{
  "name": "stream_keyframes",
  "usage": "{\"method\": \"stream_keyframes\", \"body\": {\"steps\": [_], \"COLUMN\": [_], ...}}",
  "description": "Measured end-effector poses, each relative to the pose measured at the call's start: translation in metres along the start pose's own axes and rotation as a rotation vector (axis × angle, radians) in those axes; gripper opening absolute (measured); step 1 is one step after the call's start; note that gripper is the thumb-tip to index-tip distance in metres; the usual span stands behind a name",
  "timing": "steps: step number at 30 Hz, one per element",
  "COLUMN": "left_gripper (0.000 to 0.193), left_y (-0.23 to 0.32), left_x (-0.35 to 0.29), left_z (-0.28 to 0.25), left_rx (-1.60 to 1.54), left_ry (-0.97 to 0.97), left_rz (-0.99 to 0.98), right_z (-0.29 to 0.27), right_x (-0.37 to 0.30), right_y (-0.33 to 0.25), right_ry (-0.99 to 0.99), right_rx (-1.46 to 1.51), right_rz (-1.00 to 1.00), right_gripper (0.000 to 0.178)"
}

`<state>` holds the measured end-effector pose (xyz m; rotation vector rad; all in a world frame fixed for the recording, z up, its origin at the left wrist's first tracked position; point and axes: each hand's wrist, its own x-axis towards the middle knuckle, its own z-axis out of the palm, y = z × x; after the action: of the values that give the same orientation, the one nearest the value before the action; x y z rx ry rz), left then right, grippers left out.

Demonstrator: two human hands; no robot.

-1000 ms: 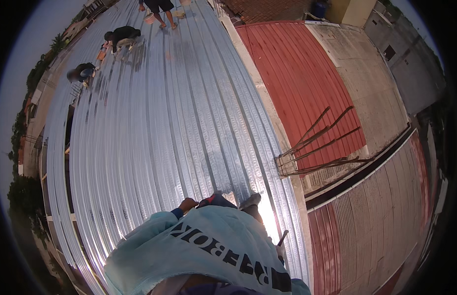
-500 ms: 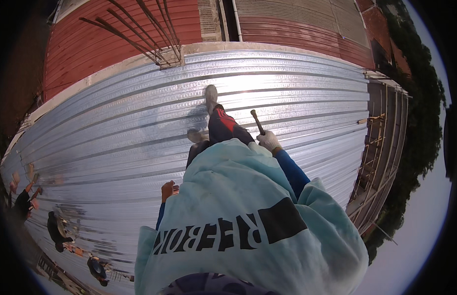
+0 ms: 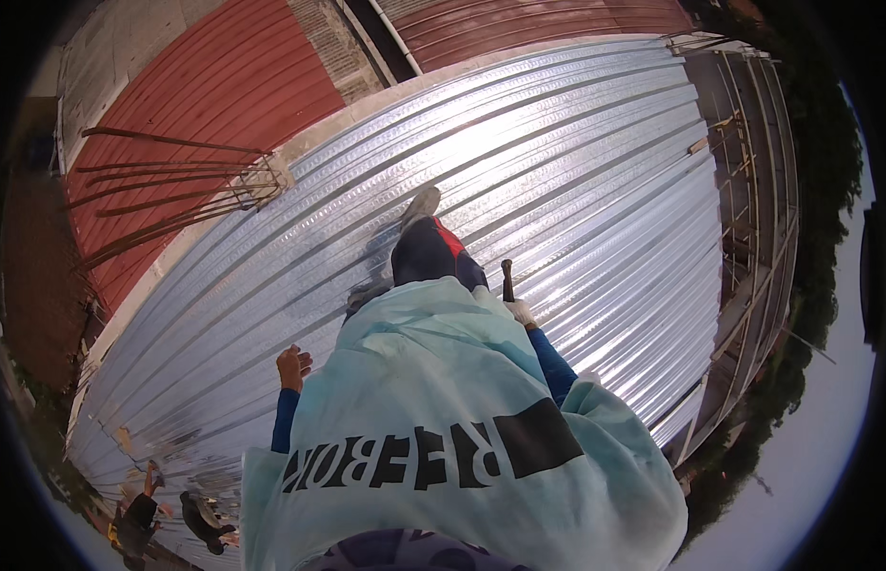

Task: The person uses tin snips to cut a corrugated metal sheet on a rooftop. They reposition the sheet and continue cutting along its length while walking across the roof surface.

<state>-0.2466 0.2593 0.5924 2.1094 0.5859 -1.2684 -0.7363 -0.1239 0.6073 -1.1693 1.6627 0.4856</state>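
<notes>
Metal decking (image 3: 367, 238) with long raised ribs lies under me. My right hand (image 3: 521, 312), in a pale work glove, is closed round a dark rod-like tool (image 3: 507, 281); its narrow end points forward, and its lower part is hidden by the hand. Bare and holding nothing, my left hand (image 3: 293, 366) hangs beside my body with its fingers loosely apart. Both hands are above the sheets without touching them. A pale shoe (image 3: 422, 202) stands on the ribs ahead, below a dark trouser leg with a red stripe.
Long rusty rebar (image 3: 167, 181) sticks out from a concrete edge at the far left. A red roof (image 3: 224, 86) lies beyond. On the right, the decking ends at wooden framing (image 3: 747, 209). Two co-workers (image 3: 203, 521) bend over the sheets at the lower left.
My view has turned, so the rebar sits further left and the ribs run more slantwise. My left hand has swung outward from my body. The tool stays in my right hand.
</notes>
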Motion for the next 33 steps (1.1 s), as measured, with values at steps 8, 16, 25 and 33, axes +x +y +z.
{"method": "stream_keyframes", "body": {"steps": [8,16,25,33], "left_gripper": [0.04,0.039,0.028,0.031], "left_y": [0.319,0.466,0.517,0.637], "left_x": [-0.05,-0.057,0.056,0.025], "left_z": [0.224,0.33,0.36,0.476], "left_rx": [0.351,0.587,1.082,0.981], "left_ry": [-0.294,-0.468,-0.461,-0.372], "left_rz": [0.462,0.618,0.287,0.466], "right_z": [-0.118,-0.166,-0.106,-0.048], "right_x": [0.036,0.037,0.014,0.072], "right_y": [-0.084,-0.1,-0.088,-0.058], "right_ry": [0.157,0.239,0.235,0.218], "right_rx": [0.696,1.042,1.235,0.399], "right_rz": [0.09,0.157,0.592,0.051], "right_gripper": [0.024,0.023,0.02,0.035]}}
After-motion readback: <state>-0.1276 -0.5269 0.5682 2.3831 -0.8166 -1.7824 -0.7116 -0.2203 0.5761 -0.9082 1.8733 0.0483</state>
